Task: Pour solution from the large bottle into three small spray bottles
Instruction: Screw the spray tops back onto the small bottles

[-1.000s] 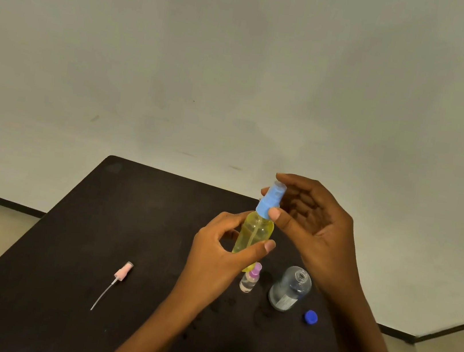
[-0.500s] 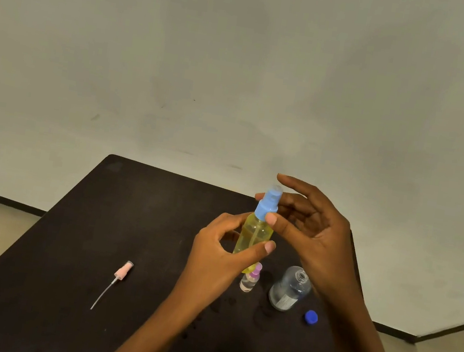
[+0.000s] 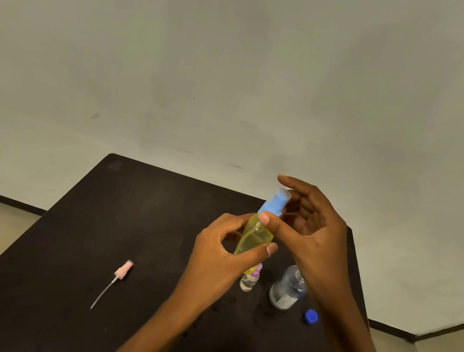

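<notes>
Grips the yellow spray bottle (image 3: 254, 239) in the left hand (image 3: 221, 261), thumb and fingers curled round its body, raised above the table (image 3: 94, 245). Pinches the blue spray head (image 3: 276, 202) at its collar with the right hand (image 3: 313, 245), other fingers loosely spread; likely screwing it on after filling. Shows, on the table beyond, the blue cap (image 3: 311, 316) off, the large bottle (image 3: 287, 289) open, the purple-topped small bottle (image 3: 249, 281) closed. Suggests a third fill outstanding: pink spray head (image 3: 121, 271) loose, its bottle unseen
</notes>
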Demonstrator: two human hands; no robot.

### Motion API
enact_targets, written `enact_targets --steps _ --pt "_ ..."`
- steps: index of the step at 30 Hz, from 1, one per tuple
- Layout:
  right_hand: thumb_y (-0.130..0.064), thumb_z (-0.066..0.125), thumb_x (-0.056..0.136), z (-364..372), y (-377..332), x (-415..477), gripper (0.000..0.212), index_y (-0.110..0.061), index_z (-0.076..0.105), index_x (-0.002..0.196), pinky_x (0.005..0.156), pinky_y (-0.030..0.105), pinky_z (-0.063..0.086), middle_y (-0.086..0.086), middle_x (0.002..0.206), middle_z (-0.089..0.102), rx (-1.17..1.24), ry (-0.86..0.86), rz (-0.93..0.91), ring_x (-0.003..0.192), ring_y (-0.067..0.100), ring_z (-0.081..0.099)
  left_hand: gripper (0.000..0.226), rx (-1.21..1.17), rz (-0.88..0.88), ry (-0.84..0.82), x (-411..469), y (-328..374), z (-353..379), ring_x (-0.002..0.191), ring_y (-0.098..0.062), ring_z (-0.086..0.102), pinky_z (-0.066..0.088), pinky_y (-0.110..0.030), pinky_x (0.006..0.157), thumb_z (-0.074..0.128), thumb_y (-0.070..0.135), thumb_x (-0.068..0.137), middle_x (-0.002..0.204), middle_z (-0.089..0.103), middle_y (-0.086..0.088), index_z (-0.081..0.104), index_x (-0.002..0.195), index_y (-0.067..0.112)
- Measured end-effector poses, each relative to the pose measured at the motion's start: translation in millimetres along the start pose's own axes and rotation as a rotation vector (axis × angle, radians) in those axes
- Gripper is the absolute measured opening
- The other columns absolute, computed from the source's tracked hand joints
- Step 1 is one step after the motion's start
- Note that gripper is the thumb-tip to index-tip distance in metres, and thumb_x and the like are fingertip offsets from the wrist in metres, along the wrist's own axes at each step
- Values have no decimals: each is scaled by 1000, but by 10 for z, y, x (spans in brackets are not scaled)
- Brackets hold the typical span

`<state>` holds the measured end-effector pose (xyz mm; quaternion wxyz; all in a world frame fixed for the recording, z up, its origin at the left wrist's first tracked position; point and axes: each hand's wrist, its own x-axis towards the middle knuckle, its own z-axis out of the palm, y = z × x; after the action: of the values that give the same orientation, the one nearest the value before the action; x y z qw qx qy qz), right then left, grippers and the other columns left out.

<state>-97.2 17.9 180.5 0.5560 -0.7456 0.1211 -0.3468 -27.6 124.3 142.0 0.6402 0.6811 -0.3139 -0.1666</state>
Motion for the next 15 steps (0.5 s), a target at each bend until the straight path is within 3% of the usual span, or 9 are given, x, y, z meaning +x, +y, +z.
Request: enact_targets --steps 6,9,15 --pt "-23 77 68 0 24 17 53 -34 53 114 79 21 53 -9 97 66 16 -42 30 94 11 64 31 -14 4 5 -5 1 3 92 1 59 45 -5 74 75 25 72 94 64 9 58 92 41" --pt "-13 66 77 -48 14 10 50 -25 49 123 80 22 52 -1 110 68 184 -85 71 104 17 64 33 -45 9 3 -3 9 -6 93 -1 59 46 -6 75 75 22 72 95 65 7 59 94 40" --pt "-13 62 71 -60 -26 2 48 -20 52 118 75 18 52 -2 97 72 225 -70 96 95 16 68 34 -47 6 1 -6 7 -1 93 0 59 45 -5 75 75 24 71 96 64 8 57 94 41"
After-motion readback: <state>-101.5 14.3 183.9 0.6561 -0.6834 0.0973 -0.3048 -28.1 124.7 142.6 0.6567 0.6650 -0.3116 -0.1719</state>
